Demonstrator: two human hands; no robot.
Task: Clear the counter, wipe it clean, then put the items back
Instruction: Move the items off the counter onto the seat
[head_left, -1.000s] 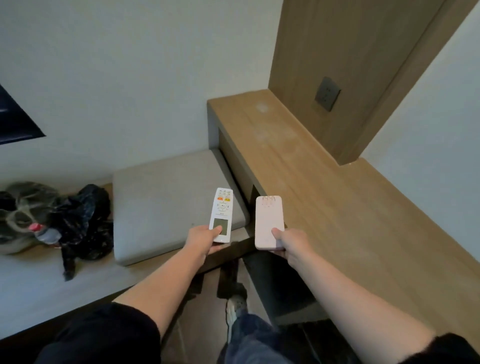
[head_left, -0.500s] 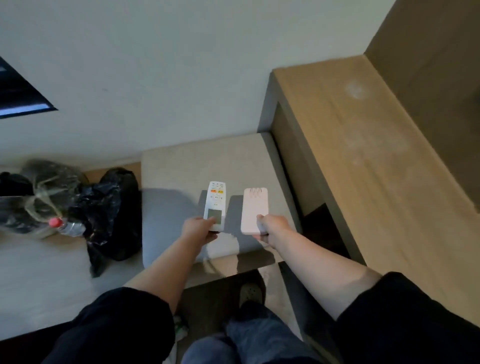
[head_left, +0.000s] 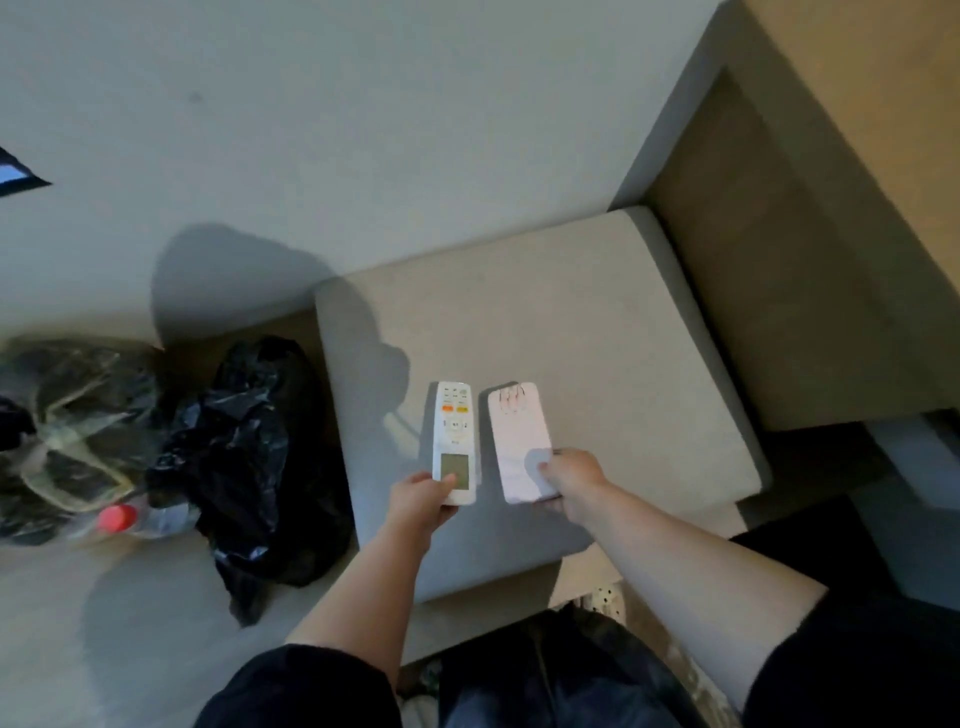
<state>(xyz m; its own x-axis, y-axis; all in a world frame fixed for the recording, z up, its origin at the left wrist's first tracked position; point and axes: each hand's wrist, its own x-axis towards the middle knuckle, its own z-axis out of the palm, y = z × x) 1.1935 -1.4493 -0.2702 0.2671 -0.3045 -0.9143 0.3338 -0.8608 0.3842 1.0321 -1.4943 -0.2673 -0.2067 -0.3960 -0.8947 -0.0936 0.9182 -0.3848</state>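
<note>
one grey cushion (head_left: 597, 322), wood counter (head_left: 883, 67), maybe bags (head_left: 249, 457)

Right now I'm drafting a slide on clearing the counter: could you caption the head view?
Left hand holds a remote, right hand a pink device, both over a grey cushion.

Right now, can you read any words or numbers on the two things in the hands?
No text can be read clearly.
On the white remote, held by the left hand: button labels and screen are too blurred to read.
On the pink flat device, held by the right hand: reddish marks near its top, too small to read.
On the red-capped bottle: nothing legible.
</note>
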